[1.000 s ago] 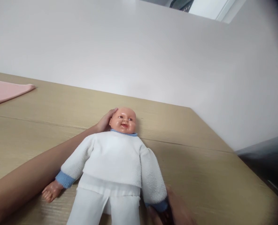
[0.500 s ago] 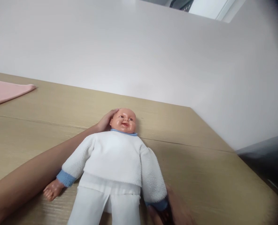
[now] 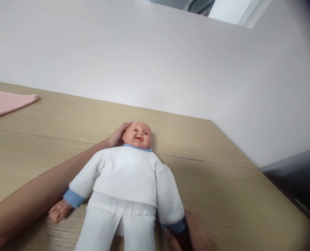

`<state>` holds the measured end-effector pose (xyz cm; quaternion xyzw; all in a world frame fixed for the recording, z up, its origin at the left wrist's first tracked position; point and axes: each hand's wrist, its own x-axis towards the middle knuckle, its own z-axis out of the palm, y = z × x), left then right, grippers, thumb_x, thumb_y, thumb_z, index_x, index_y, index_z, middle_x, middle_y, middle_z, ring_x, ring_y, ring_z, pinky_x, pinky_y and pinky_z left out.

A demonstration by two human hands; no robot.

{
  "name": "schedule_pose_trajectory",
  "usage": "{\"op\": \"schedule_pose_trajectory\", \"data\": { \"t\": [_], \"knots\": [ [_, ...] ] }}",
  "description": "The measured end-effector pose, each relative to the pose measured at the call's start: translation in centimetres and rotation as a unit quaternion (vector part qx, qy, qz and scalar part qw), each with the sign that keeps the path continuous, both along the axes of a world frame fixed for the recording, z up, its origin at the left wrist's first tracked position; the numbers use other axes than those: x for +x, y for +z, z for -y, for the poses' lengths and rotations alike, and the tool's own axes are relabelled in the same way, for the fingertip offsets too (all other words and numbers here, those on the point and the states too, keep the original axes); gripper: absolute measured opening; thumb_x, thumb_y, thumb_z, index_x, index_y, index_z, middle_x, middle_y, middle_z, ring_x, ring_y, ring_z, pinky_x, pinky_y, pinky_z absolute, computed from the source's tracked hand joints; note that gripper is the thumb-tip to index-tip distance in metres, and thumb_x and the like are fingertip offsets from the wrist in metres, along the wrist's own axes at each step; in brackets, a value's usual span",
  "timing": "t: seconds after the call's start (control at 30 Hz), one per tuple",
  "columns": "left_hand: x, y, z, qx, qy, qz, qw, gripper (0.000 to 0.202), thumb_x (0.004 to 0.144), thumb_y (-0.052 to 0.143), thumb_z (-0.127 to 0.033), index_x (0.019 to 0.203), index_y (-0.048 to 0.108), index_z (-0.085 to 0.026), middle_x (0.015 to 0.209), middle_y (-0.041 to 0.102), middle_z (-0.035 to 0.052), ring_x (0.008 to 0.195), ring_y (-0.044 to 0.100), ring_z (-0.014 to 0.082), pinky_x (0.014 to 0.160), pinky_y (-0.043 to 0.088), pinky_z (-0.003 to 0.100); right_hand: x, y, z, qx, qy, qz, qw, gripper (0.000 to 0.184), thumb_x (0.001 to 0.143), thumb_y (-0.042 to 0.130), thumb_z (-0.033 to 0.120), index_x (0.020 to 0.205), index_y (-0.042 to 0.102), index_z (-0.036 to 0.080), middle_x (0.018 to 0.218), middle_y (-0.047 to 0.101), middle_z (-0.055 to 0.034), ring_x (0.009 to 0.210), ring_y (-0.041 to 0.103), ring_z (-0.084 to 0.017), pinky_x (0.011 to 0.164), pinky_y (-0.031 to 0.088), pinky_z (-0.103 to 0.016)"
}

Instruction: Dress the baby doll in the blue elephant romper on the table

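Observation:
A baby doll [image 3: 127, 181] in a white fleece top with blue cuffs and white trousers lies on its back on the wooden table [image 3: 212, 181]. My left hand [image 3: 117, 135] reaches along the table and cups the side of the doll's head, fingers curled around it. My right hand [image 3: 194, 233] sits at the bottom edge, beside the doll's blue-cuffed wrist; it is dark and smeared, and its fingers do not show clearly.
A folded pink cloth [image 3: 5, 103] lies at the far left of the table. A white wall [image 3: 155, 62] rises right behind the table. The table's right edge runs diagonally, with a dark grey surface [image 3: 296, 181] beyond it.
Almost nothing has changed. The view has shifted very slightly; the doll and both hands stay where they were.

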<state>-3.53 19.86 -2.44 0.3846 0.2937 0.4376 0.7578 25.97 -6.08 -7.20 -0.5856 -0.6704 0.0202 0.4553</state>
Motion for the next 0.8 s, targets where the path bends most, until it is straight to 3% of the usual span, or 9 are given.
{"op": "schedule_pose_trajectory", "data": {
  "t": [0.1,0.2,0.33,0.4,0.5,0.6,0.67,0.8],
  "knots": [
    [-0.1,-0.1,-0.1,0.002,0.004,-0.005,1.0,0.05,0.096,0.076,-0.07,0.108,0.085,-0.022,0.121,0.089,0.0125,0.136,0.076,0.044,0.127,0.056,0.055,1.5,1.9,-0.4,-0.093,0.12,0.011,0.988,0.056,0.089,0.077,0.042,0.14,0.067,0.063,0.099,0.086,-0.0053,0.081,0.085,-0.045,0.054,0.074,-0.057],
    [-0.2,-0.1,0.0,0.008,0.002,-0.007,1.0,0.051,0.097,0.074,-0.069,0.11,0.086,-0.022,0.121,0.089,0.0115,0.137,0.076,0.0424,0.127,0.056,0.054,2.5,3.2,-1.1,-0.1,0.187,0.043,0.976,0.063,0.089,0.084,0.034,0.141,0.065,0.063,0.095,0.085,-0.0034,0.076,0.085,-0.041,0.053,0.076,-0.05],
    [-0.4,0.2,0.0,0.026,-0.011,-0.019,0.999,0.058,0.098,0.07,-0.071,0.115,0.084,-0.018,0.128,0.086,0.0176,0.136,0.076,0.043,0.123,0.057,0.054,2.8,3.5,-1.6,-0.03,0.146,0.084,0.985,0.054,0.087,0.085,0.043,0.139,0.072,0.05,0.116,0.082,-0.0116,0.096,0.085,-0.046,0.066,0.077,-0.059],
    [-0.9,0.7,0.1,0.046,0.029,-0.059,0.997,0.06,0.095,0.071,-0.072,0.117,0.082,-0.017,0.132,0.084,0.0192,0.134,0.075,0.0421,0.12,0.058,0.054,3.0,3.2,-1.8,-0.009,0.111,0.091,0.99,0.046,0.093,0.078,0.049,0.139,0.074,0.046,0.128,0.078,-0.0145,0.108,0.082,-0.046,0.077,0.076,-0.063],
    [-2.7,2.0,1.1,0.079,0.134,-0.121,0.98,0.054,0.092,0.076,-0.066,0.119,0.08,-0.02,0.145,0.078,0.0166,0.138,0.07,0.0372,0.119,0.055,0.048,3.4,2.7,-2.1,-0.011,0.054,0.059,0.997,0.045,0.102,0.066,0.052,0.147,0.069,0.048,0.137,0.074,-0.0154,0.115,0.078,-0.045,0.081,0.071,-0.065],
    [-4.5,4.0,4.0,0.122,0.21,-0.159,0.957,0.046,0.092,0.079,-0.061,0.114,0.08,-0.021,0.152,0.071,0.0139,0.14,0.063,0.0335,0.121,0.048,0.042,3.4,2.8,-2.3,-0.009,0.041,0.011,0.999,0.042,0.107,0.062,0.049,0.149,0.066,0.044,0.14,0.072,-0.0135,0.112,0.076,-0.041,0.085,0.067,-0.062],
    [-4.9,5.5,7.1,0.167,0.233,-0.181,0.941,0.042,0.096,0.078,-0.061,0.105,0.08,-0.021,0.144,0.072,0.0118,0.137,0.061,0.0321,0.121,0.045,0.04,2.9,3.3,-2.2,0.019,0.058,-0.01,0.998,0.034,0.109,0.062,0.044,0.142,0.068,0.039,0.14,0.072,-0.0129,0.116,0.075,-0.039,0.091,0.065,-0.059],
    [-2.5,8.8,15.2,0.282,0.195,-0.225,0.912,0.04,0.102,0.072,-0.062,0.094,0.076,-0.024,0.115,0.075,0.0079,0.119,0.065,0.031,0.116,0.046,0.043,0.9,5.9,-1.7,0.091,0.107,-0.018,0.99,0.009,0.11,0.063,0.035,0.115,0.069,0.03,0.128,0.075,-0.0112,0.119,0.075,-0.033,0.094,0.063,-0.05]
  ]
}}
